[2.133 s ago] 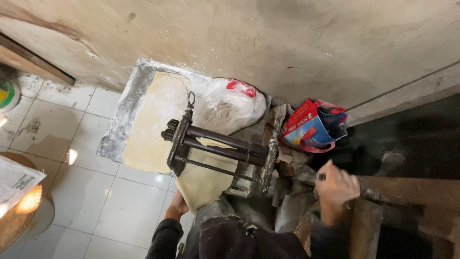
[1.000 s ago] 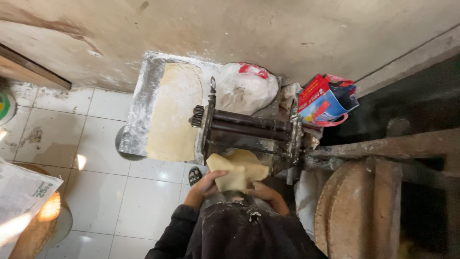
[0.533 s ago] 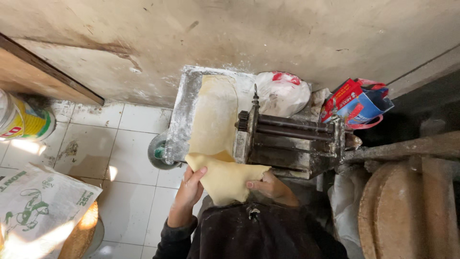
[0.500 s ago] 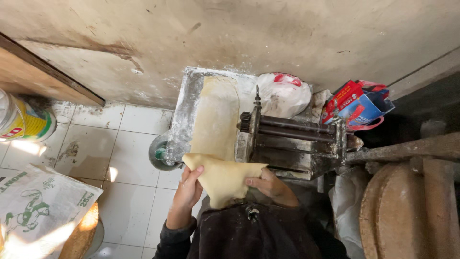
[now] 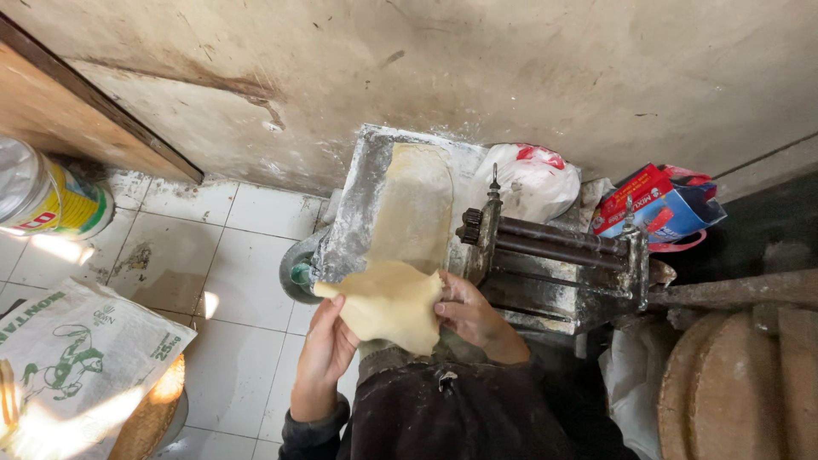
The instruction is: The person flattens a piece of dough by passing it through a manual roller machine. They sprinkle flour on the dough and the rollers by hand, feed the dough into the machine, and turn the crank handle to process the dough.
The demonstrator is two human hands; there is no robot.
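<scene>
The fingers of the left hand [image 5: 328, 341] curl up around the near-left edge of a pale sheet of dough [image 5: 388, 302], thumb on top, grasping it. The fingers of the right hand [image 5: 467, 308] pinch the sheet's right edge, so the dough hangs slack between the two hands, its lower corner drooping toward the person's dark clothing.

Just beyond the fingers lies a flour-dusted metal tray [image 5: 354, 213], running away toward the wall, with a long strip of rolled dough [image 5: 417, 204] laid along it. The held sheet overlaps the tray's near end; whether it touches the strip there I cannot tell.

Just to the right of the right hand stands a hand-cranked roller machine [image 5: 554, 264], dark rollers set between two floury metal end plates. Beyond it, against the wall, sits a white plastic bag [image 5: 528, 179], and further right a red and blue packet [image 5: 656, 204].

Off to the left of the left hand is white tiled floor [image 5: 230, 281]. A yellow and white tin [image 5: 51, 200] stands well apart near the far left edge, and a printed white sack [image 5: 77, 358] lies in the near-left corner over a woven basket [image 5: 149, 417]. Under the tray's left edge a round dark container [image 5: 296, 273] peeks out. To the near right are rough wooden rounds [image 5: 733, 383].
</scene>
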